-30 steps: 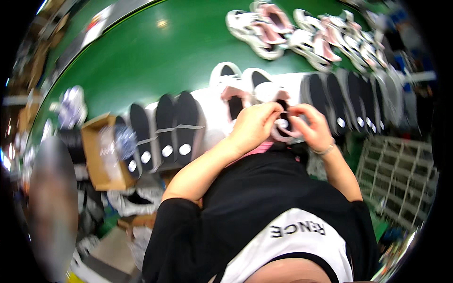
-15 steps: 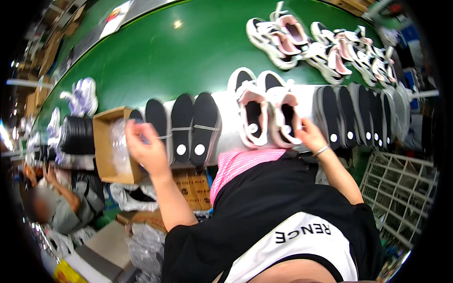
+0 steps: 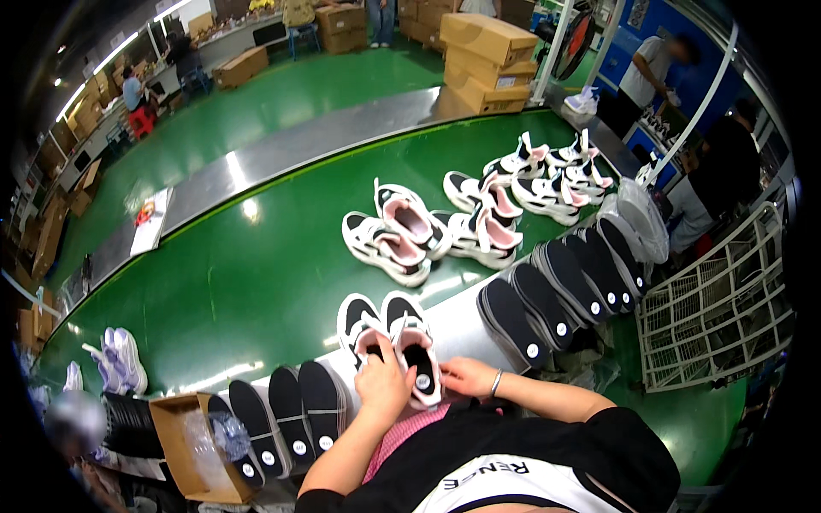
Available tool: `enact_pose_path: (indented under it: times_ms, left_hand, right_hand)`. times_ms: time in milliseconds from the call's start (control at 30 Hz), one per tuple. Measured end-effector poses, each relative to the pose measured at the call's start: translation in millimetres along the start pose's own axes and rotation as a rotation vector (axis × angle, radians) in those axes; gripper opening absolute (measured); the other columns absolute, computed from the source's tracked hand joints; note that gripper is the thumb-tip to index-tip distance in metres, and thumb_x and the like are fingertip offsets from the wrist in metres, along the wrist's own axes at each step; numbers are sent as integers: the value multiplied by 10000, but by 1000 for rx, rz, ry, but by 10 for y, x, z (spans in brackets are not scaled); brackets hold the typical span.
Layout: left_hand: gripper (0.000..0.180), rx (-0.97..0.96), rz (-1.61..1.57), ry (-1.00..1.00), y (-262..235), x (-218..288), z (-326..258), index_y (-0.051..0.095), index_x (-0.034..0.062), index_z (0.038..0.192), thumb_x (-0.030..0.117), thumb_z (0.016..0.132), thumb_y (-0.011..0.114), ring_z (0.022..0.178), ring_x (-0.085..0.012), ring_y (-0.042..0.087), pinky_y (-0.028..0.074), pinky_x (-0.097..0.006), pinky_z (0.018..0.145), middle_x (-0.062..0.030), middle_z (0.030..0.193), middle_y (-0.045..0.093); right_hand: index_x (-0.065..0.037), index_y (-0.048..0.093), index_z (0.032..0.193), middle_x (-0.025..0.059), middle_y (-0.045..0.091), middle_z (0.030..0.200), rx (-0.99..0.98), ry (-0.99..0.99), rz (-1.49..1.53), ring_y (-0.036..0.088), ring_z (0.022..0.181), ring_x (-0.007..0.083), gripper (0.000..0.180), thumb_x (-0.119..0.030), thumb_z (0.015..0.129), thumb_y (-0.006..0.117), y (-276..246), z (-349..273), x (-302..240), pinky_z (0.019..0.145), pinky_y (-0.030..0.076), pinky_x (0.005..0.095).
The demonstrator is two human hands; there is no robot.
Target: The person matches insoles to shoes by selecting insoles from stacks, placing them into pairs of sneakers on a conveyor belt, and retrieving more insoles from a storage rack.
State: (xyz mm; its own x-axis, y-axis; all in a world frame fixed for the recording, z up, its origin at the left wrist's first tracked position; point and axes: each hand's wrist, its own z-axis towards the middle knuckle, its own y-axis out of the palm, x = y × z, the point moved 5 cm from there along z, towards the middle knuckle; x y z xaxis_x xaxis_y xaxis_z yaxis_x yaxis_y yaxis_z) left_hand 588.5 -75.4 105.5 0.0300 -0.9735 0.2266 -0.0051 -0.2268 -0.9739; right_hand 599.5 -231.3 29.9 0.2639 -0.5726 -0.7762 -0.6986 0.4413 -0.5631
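Sneaker pair (image 3: 392, 335): two white, black and pink shoes standing side by side at the near edge of the green bench (image 3: 256, 274), right in front of the person.
Left hand (image 3: 384, 386): its grip is curled over the near end of the pair, fingers pressed on the shoes.
Right hand (image 3: 464, 376): rests just beside the right shoe, touching its side; whether its grip pinches anything I cannot tell.
Near left: a row of black insoles (image 3: 291, 410) leans along the bench edge, next to an open cardboard box (image 3: 184, 445) with clear plastic inside.
Near right: a second row of black insoles (image 3: 560, 286) fans away toward a white wire rack (image 3: 718, 316).
Further out: loose sneakers (image 3: 428, 231) lie scattered across the bench, well apart from the hands.
Change: half a second ago the left hand was out by the cardboard box; now it is back on the pair. The right hand has stayed at the shoes.
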Motion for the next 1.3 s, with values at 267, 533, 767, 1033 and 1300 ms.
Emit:
enact_pose_path:
  times_ms: [267, 533, 767, 1033, 1300]
  left_hand:
    - [708, -107, -282, -153, 273, -208, 336, 76, -55, 1237, 125, 692, 491, 604, -361, 545, 439, -441, 553, -210, 721, 553]
    - [607, 211, -244, -567, -531, -1653, 1192, 160, 148, 1242, 154, 740, 499, 712, -358, 557, 423, -462, 611, -187, 812, 571]
    - [491, 616, 88, -454, -811, -2102, 337, 415, 44, 1111, 183, 676, 597, 943, -287, 484, 385, -430, 739, -141, 1027, 506]
    - [497, 542, 510, -876, -756, -1928, -1407, 432, 80, 1102, 380, 725, 556, 1020, -246, 407, 236, -464, 817, -70, 1071, 469]
    - [115, 538, 137, -489, -808, -1674, -1095, 544, 54, 763, 155, 723, 581, 729, -199, 498, 285, -384, 827, -34, 698, 537]
  right_hand:
    - [-44, 534, 898, 172, 550, 828, 240, -114, -106, 525, 771, 316, 235, -209, 741, 477, -628, 383, 65, 701, 417, 362]
    - [-135, 486, 1041, 201, 398, 1121, 525, -146, -934, 369, 1061, 353, 465, -205, 601, 621, -1355, 1333, -147, 861, 295, 480]
    - [-185, 504, 1027, 146, 433, 1102, 23, 149, -1168, 397, 1031, 267, 511, -307, 559, 670, -1138, 1865, -122, 920, 170, 507]
    - [-100, 610, 767, 95, 554, 864, 68, 111, -998, 511, 859, 228, 353, -422, 619, 612, -1064, 2113, -264, 771, 336, 404]
    - [-141, 499, 1043, 110, 503, 989, 158, -16, -779, 465, 966, 245, 479, -432, 668, 559, -986, 1566, -375, 901, 208, 491]
